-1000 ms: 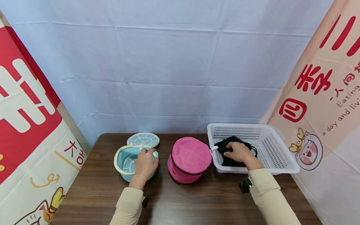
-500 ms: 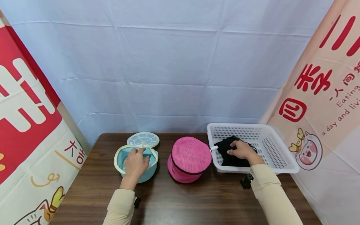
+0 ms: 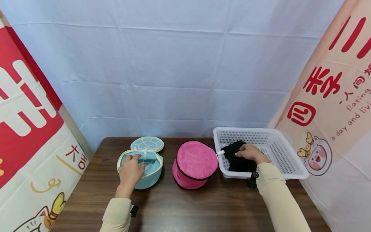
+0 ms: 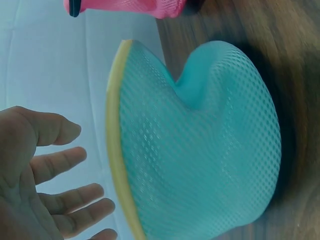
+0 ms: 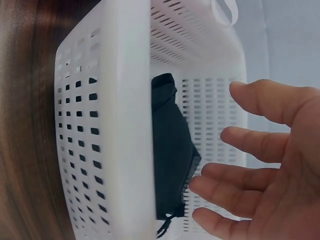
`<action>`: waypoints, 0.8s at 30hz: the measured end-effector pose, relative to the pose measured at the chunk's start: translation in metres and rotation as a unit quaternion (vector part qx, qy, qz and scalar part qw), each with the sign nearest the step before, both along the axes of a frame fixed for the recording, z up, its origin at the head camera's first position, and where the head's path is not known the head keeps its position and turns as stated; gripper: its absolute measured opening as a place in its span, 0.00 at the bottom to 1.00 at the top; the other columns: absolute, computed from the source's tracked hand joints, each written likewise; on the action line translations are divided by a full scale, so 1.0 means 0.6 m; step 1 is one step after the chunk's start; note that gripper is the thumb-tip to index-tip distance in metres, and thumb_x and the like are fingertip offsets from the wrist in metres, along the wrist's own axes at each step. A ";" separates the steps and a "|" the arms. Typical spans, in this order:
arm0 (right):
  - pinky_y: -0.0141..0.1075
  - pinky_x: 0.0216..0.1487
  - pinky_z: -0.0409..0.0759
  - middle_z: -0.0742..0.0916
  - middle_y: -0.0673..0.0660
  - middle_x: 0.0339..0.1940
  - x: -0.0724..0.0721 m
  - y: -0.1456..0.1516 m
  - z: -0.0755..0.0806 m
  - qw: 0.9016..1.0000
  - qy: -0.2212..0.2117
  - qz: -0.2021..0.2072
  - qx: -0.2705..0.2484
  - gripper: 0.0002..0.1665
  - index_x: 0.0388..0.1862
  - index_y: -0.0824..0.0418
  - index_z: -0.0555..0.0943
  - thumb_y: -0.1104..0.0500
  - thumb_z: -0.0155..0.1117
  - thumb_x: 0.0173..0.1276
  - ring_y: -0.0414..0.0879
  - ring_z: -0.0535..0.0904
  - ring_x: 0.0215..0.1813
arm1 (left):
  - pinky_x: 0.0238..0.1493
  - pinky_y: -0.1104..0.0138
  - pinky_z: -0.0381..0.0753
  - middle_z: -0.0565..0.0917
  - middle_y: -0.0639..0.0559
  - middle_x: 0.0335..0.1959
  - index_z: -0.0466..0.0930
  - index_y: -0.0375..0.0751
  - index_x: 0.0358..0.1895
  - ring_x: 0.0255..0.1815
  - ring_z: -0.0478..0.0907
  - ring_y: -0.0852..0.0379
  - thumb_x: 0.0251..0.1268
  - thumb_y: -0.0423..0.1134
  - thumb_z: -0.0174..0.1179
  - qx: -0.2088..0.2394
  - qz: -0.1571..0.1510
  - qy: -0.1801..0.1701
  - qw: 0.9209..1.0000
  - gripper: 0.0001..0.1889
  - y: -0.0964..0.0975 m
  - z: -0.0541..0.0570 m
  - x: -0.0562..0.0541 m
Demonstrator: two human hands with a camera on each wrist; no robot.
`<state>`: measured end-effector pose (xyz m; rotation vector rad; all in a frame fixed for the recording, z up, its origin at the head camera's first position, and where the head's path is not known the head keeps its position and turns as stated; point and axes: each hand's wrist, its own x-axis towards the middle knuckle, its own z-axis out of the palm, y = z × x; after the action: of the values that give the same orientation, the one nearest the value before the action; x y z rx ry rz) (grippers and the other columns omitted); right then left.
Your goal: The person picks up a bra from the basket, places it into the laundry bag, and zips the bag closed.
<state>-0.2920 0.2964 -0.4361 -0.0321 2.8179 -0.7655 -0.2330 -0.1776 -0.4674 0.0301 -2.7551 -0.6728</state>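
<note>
My left hand (image 3: 131,172) hovers over the left side of a blue mesh laundry bag (image 4: 200,145) with a yellow rim and its round lid (image 3: 147,143) folded back. In the left wrist view its fingers are spread, apart from the rim, holding nothing. Over a white plastic basket (image 3: 285,158) is my right hand (image 3: 251,152), above a black cloth item (image 5: 172,145) with a thin cord. The right wrist view shows these fingers relaxed with nothing gripped; whether a fingertip touches the cloth I cannot tell.
A pink mesh laundry bag (image 3: 197,161), closed with a black zip edge, stands between the blue bag and the basket. Its white tag (image 3: 221,152) reaches the basket rim. All stand on a dark wooden table (image 3: 185,209); hanging cloths (image 3: 174,64) close off the back and sides.
My left hand has moved left from the blue bag's right rim to its left side. The right hand has shifted slightly to the right above the black cloth item.
</note>
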 end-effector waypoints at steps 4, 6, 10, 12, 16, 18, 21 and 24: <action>0.53 0.46 0.72 0.76 0.76 0.49 -0.005 0.007 -0.010 1.000 0.010 -0.025 -0.005 0.28 0.51 0.81 0.70 0.57 0.59 0.63 0.68 0.72 0.50 | 0.37 0.39 0.67 0.71 0.32 0.51 0.78 0.37 0.54 0.48 0.68 0.32 0.60 0.41 0.59 0.001 0.012 -0.002 1.000 0.20 -0.010 -0.003 0.001; 0.54 0.47 0.71 0.75 0.76 0.50 -0.006 0.011 -0.015 0.999 0.016 -0.040 -0.006 0.29 0.53 0.81 0.70 0.57 0.57 0.64 0.69 0.71 0.51 | 0.38 0.38 0.66 0.70 0.31 0.52 0.78 0.37 0.54 0.49 0.66 0.31 0.60 0.41 0.59 0.000 0.019 -0.001 1.000 0.20 -0.015 -0.004 0.001; 0.55 0.49 0.70 0.73 0.77 0.53 -0.008 0.018 -0.024 0.998 0.013 -0.066 -0.012 0.29 0.54 0.82 0.67 0.58 0.56 0.65 0.70 0.69 0.53 | 0.38 0.38 0.65 0.69 0.29 0.53 0.78 0.36 0.53 0.49 0.65 0.30 0.60 0.41 0.58 -0.003 0.029 0.000 1.000 0.19 -0.022 -0.005 0.001; 0.55 0.50 0.70 0.72 0.78 0.54 -0.009 0.022 -0.028 0.997 0.005 -0.075 -0.014 0.30 0.55 0.83 0.66 0.58 0.55 0.65 0.70 0.68 0.54 | 0.37 0.37 0.65 0.68 0.28 0.54 0.78 0.36 0.53 0.49 0.64 0.29 0.60 0.41 0.58 -0.004 0.032 0.001 0.999 0.19 -0.024 -0.005 0.002; 0.56 0.50 0.69 0.70 0.80 0.55 -0.010 0.025 -0.032 0.997 -0.009 -0.078 -0.008 0.33 0.58 0.84 0.63 0.58 0.55 0.65 0.71 0.67 0.54 | 0.38 0.37 0.62 0.64 0.25 0.55 0.78 0.35 0.52 0.51 0.60 0.27 0.60 0.41 0.58 -0.004 0.047 0.001 0.999 0.19 -0.031 -0.007 0.004; 0.56 0.50 0.69 0.68 0.81 0.56 -0.011 0.027 -0.037 0.997 -0.018 -0.081 -0.004 0.35 0.59 0.85 0.62 0.57 0.54 0.65 0.72 0.66 0.55 | 0.40 0.36 0.60 0.63 0.24 0.55 0.78 0.34 0.52 0.52 0.58 0.26 0.59 0.40 0.57 -0.001 0.056 0.001 0.998 0.19 -0.036 -0.008 0.004; 0.56 0.52 0.68 0.66 0.81 0.59 -0.013 0.033 -0.044 0.995 -0.037 -0.092 -0.002 0.37 0.60 0.86 0.59 0.56 0.53 0.66 0.73 0.64 0.57 | 0.41 0.36 0.58 0.61 0.23 0.56 0.77 0.34 0.53 0.54 0.55 0.25 0.59 0.40 0.57 0.006 0.064 -0.005 0.998 0.19 -0.043 -0.009 0.004; 0.56 0.53 0.67 0.63 0.82 0.60 -0.015 0.040 -0.054 0.993 -0.050 -0.104 -0.012 0.39 0.61 0.86 0.56 0.56 0.52 0.66 0.73 0.62 0.58 | 0.42 0.36 0.57 0.60 0.23 0.56 0.74 0.35 0.56 0.54 0.55 0.25 0.60 0.40 0.55 0.015 0.069 -0.018 0.997 0.21 -0.048 -0.010 0.005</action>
<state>-0.3011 0.3206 -0.4685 0.2922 2.7452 -0.8193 -0.2298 -0.2066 -0.4736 0.2386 -2.7466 -0.6839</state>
